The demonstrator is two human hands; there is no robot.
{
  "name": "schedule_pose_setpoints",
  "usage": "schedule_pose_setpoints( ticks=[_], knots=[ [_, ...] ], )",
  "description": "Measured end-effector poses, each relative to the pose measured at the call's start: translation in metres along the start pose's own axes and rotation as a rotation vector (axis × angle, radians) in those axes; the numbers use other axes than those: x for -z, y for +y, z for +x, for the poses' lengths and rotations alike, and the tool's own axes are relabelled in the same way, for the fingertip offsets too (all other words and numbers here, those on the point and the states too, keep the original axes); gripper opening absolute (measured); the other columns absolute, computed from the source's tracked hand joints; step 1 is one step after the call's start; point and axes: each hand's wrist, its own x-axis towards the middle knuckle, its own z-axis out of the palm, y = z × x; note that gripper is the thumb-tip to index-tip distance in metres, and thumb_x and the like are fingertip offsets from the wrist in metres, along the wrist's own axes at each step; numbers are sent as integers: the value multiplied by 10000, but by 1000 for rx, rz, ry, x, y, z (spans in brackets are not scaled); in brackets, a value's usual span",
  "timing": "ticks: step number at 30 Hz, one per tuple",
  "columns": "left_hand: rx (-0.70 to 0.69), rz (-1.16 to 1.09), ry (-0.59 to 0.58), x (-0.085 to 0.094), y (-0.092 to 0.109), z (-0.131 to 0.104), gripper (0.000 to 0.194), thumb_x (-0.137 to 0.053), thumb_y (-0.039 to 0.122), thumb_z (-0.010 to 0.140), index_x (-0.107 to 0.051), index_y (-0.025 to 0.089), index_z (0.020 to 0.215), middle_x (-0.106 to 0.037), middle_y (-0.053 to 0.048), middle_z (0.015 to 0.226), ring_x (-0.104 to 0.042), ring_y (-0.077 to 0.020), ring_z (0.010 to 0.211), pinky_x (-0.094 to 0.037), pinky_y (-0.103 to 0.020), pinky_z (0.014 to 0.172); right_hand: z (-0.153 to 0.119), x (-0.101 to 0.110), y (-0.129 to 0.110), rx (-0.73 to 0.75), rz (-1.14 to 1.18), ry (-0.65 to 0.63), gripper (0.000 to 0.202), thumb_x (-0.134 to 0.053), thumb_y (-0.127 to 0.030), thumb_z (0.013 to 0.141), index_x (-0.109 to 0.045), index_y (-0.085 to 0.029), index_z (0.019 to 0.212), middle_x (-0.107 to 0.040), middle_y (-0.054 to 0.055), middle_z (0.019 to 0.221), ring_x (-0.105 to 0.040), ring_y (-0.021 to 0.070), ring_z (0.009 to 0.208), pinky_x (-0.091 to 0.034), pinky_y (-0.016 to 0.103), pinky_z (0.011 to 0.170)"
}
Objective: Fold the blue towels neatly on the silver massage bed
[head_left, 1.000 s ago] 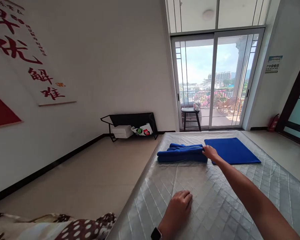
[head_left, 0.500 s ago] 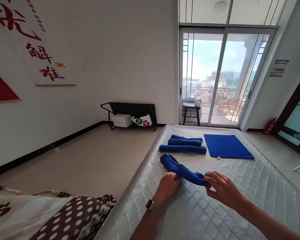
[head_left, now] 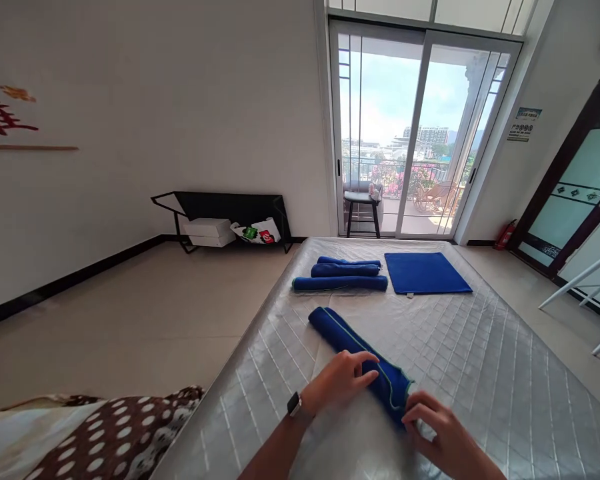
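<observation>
A rolled blue towel [head_left: 347, 337] with green edging lies slantwise on a silver quilted mattress [head_left: 480, 360], its near end partly unrolled. My left hand [head_left: 341, 381], with a watch on the wrist, rests by the towel's middle; thumb and forefinger are apart at its surface. At the near end, the fingers of my right hand [head_left: 437, 427] pinch the towel's edge. Farther back lie several rolled blue towels [head_left: 340, 283] side by side. To their right is a flat blue towel [head_left: 427, 272] with a small white tag.
Patterned bedding [head_left: 105, 433] lies at the lower left. Against the far wall stands a black rack [head_left: 230, 203] with white boxes [head_left: 207, 231] and a bag [head_left: 257, 231]. A stool [head_left: 363, 198] is by the sliding glass door [head_left: 415, 133]; a fire extinguisher [head_left: 505, 235] is right.
The towel roll has been laid down and turned, its near end closer to me and looser. Both hands moved down with it; my left fingers have spread. The view has swung right.
</observation>
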Motion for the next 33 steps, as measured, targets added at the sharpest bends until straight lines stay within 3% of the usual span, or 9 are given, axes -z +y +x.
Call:
schedule_pose_setpoints(
  ticks=[5, 10, 13, 18, 24, 26, 28, 33],
  knots=[
    [-48, -199, -260, -22, 19, -5, 414, -642, 512, 847, -703, 224, 1139, -693, 30, 640, -627, -126, 576, -417, -190, 542, 7, -19, 9, -291, 257, 203, 142, -590, -386, 896, -675, -273, 908, -680, 36, 926, -682, 169, 692, -593, 284, 624],
    [2, -377, -426, -34, 15, -6, 442, -638, 613, 821, -714, 191, 926, -685, 10, 634, -636, -138, 561, -432, -202, 511, 7, -24, 15, -501, 358, 202, 272, -655, -385, 813, -665, -271, 1059, -636, -32, 717, -606, 151, 552, -531, 278, 549],
    [28, -364, -416, -40, 12, -5, 442, -657, 627, 795, -691, 185, 790, -668, 12, 602, -635, -139, 555, -407, -201, 482, 6, -22, 16, -498, 322, 178, 316, -631, -344, 796, -691, -275, 1098, -576, -54, 624, -566, 150, 539, -502, 272, 544],
    [48, -417, -420, -40, 9, -3, 434, -785, 596, 665, -677, 185, 758, -667, 18, 598, -643, -147, 564, -444, -218, 511, 8, -21, 15, -453, 301, 191, 245, -593, -383, 809, -775, -268, 926, -622, 26, 859, -557, 127, 564, -489, 258, 507],
    [39, -588, -439, -15, 3, -3, 415, -855, 518, 611, -725, 160, 779, -690, -5, 630, -650, -155, 590, -487, -239, 552, 5, -10, 16, -429, 345, 410, 376, -606, -574, 852, -804, -260, 915, -612, 42, 800, -581, 149, 613, -518, 254, 519],
    [20, -675, -375, 0, 0, -7, 377, -864, 479, 624, -736, 155, 767, -688, -8, 629, -639, -143, 579, -496, -237, 561, 3, 2, 14, -429, 358, 487, 415, -631, -619, 827, -807, -253, 913, -644, 51, 813, -597, 153, 615, -539, 264, 545],
    [-14, -772, -239, 17, -3, -13, 329, -873, 433, 630, -737, 154, 740, -680, -6, 624, -625, -127, 568, -498, -228, 559, -1, 20, 10, -441, 349, 562, 430, -652, -634, 804, -808, -247, 904, -671, 54, 833, -608, 153, 609, -558, 277, 579],
    [-79, -1061, 347, 57, -8, -36, 326, -904, 391, 535, -672, 177, 619, -603, 42, 555, -538, -82, 476, -466, -192, 455, -28, 81, 11, -485, 125, 804, 390, -641, -598, 810, -801, -268, 942, -720, 36, 868, -651, 187, 693, -573, 316, 655]
  ],
)
